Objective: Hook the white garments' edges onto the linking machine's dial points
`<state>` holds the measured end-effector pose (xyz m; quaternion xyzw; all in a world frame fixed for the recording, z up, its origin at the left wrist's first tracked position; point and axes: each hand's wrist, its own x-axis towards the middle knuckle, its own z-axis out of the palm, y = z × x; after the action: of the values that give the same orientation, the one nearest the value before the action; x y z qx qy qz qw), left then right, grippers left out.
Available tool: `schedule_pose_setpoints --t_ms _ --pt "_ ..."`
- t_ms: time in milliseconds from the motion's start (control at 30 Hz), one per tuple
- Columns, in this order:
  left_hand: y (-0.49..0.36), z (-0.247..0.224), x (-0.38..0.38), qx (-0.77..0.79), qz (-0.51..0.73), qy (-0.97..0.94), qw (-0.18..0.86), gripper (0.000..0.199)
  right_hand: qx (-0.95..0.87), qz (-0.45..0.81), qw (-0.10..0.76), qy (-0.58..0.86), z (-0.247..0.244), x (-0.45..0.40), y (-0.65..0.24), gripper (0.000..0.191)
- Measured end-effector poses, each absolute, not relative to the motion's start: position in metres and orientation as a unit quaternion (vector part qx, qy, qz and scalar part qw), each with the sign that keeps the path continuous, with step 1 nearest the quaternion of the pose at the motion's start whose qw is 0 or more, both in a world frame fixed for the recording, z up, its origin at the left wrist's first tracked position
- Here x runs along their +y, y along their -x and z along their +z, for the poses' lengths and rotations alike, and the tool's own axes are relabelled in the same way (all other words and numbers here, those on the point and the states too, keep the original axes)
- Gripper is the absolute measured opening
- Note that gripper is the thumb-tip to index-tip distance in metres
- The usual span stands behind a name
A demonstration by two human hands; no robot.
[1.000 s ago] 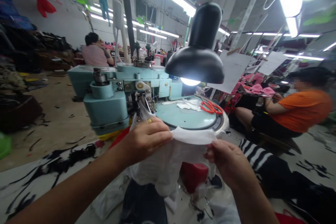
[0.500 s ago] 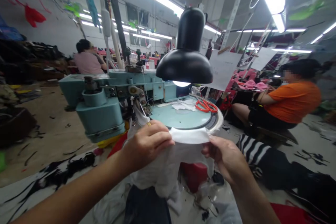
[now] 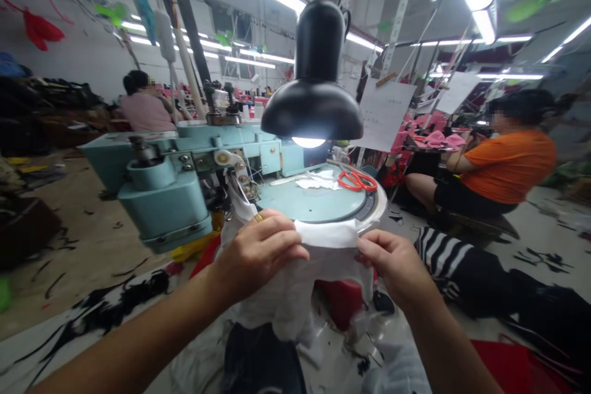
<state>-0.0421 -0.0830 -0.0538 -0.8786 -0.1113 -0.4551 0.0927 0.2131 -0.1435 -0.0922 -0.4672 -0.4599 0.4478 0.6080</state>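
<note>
White cloth (image 3: 327,234) stretches along the near rim of a green machine's (image 3: 168,200) round plate (image 3: 309,204), gripped at one end by the left hand (image 3: 259,245) and pinched at the other by the right hand (image 3: 392,260). Red scissors (image 3: 344,183) and white scraps (image 3: 318,181) lie on the plate beneath a lit lamp (image 3: 314,108). At right, a person (image 3: 512,163) in orange sits near pink fabric (image 3: 438,139).

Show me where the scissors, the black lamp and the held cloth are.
Scissors (image 3: 357,181), head view: on the orange handles.
Black lamp (image 3: 313,108), head view: on the shade.
Held cloth (image 3: 327,235), head view: on its white top edge.
</note>
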Motion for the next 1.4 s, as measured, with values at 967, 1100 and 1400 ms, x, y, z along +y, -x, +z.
schedule_pose_setpoints --t_ms 967,1100,1400 --pt "0.021 -0.056 -0.089 -0.126 -0.455 0.872 0.130 0.015 -0.542 0.225 0.607 0.535 -0.088 -0.144 -0.218 0.019" --pt "0.020 -0.056 -0.090 -0.119 -0.447 0.875 0.144 0.014 -0.554 0.215 0.597 0.538 -0.087 -0.145 -0.215 0.020" --pt "0.020 -0.057 -0.092 -0.115 -0.441 0.875 0.162 0.017 -0.533 0.236 0.616 0.530 -0.088 -0.146 -0.211 0.019"
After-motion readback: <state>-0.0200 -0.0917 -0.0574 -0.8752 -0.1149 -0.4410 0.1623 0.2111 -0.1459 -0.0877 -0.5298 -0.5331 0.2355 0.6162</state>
